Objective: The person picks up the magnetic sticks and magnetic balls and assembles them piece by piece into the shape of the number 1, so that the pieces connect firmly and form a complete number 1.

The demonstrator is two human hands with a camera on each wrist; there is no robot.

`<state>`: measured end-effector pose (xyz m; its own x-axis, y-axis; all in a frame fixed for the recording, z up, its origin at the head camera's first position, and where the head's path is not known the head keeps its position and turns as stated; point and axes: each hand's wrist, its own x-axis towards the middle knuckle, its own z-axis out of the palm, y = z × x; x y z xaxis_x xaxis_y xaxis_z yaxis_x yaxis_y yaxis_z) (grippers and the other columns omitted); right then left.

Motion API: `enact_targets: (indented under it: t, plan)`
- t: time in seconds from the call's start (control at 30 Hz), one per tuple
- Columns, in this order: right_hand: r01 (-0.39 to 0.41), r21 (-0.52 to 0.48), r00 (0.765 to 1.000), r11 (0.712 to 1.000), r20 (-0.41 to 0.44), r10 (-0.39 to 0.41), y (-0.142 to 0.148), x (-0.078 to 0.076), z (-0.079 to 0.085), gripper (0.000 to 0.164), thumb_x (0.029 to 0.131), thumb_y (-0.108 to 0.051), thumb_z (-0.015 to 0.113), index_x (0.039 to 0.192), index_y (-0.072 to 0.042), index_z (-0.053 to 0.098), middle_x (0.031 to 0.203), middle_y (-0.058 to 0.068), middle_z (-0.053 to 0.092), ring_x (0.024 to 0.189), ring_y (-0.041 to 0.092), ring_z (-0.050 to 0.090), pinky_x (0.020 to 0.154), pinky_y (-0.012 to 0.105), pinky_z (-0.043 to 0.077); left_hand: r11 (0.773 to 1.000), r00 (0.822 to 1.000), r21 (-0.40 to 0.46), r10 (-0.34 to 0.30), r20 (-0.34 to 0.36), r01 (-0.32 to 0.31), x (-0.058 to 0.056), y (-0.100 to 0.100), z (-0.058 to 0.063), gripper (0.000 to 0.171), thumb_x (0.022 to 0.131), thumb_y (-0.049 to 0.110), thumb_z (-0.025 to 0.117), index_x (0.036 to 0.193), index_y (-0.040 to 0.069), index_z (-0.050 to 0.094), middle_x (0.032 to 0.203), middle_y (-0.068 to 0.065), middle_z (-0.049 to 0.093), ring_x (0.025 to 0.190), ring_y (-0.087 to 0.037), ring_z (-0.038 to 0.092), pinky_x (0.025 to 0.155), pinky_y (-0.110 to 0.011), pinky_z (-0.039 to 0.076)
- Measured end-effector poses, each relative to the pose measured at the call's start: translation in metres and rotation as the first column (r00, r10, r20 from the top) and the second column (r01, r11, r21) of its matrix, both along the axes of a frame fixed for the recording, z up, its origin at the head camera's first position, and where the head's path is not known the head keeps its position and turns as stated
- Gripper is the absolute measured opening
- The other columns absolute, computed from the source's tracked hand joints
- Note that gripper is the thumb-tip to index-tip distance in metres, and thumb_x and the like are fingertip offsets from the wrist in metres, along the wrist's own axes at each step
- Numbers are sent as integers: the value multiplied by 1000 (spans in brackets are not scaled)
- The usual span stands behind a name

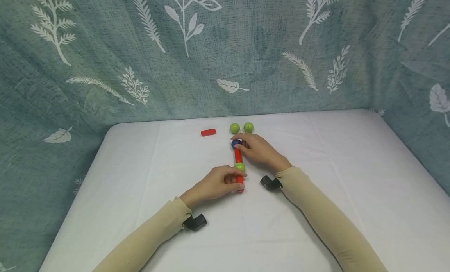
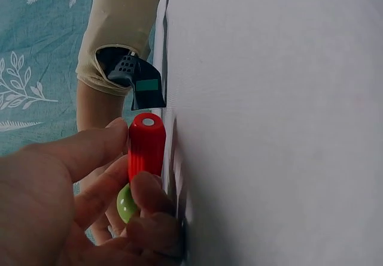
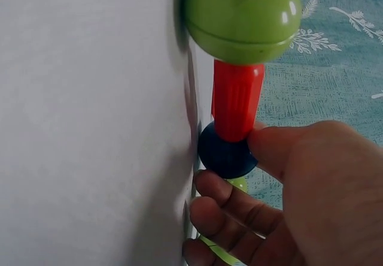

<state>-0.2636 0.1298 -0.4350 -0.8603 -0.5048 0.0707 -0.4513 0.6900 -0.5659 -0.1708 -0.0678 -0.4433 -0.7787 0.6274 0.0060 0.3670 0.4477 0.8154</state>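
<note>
A row of joined pieces runs across the white table in the head view: a blue ball (image 1: 234,142), a red rod (image 1: 238,155), a green ball (image 1: 240,166) and a second red rod (image 1: 240,179). My right hand (image 1: 259,150) pinches the blue ball at the far end between thumb and fingers. At the near end, my left hand (image 1: 215,183) holds the second red rod. Its end face with a pale round centre shows in the left wrist view, on the held red rod (image 2: 147,146). The right wrist view shows the blue ball (image 3: 227,152) against the first rod.
Beyond the hands lie a loose red rod (image 1: 208,132) and two green balls, the left green ball (image 1: 234,128) and the right green ball (image 1: 248,127). A leaf-patterned curtain (image 1: 228,61) hangs behind the white table (image 1: 302,233). Black wrist devices stick out from both sleeves.
</note>
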Motion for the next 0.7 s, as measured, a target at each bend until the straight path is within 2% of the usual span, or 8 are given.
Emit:
enact_targets:
  t: [0.47,0.6,0.7]
  plan:
    - [-10,10,1000,1000,-18,10,1,3,0,34,99,-27,58,132,-18,60,79,1,53,70,17,47,67,32,39,1000,1000,-3,-17,19,17,1,-2,2,33,90,13,71,123,13,67,85,2,61,74,-11,54,66,-20,45]
    - [-7,14,999,1000,-45,8,4,4,2,37,100,-29,57,136,-20,58,83,1,55,73,17,48,68,32,40,999,999,24,-37,23,37,0,-6,8,35,91,14,70,126,12,65,88,0,61,73,-11,55,65,-19,47]
    - [-3,5,997,1000,-81,3,8,4,6,40,100,-31,57,138,-20,55,88,1,56,74,17,49,68,32,42,998,999,47,-46,-17,47,-4,-13,16,36,90,15,71,125,12,65,91,-2,62,71,-13,56,62,-22,49]
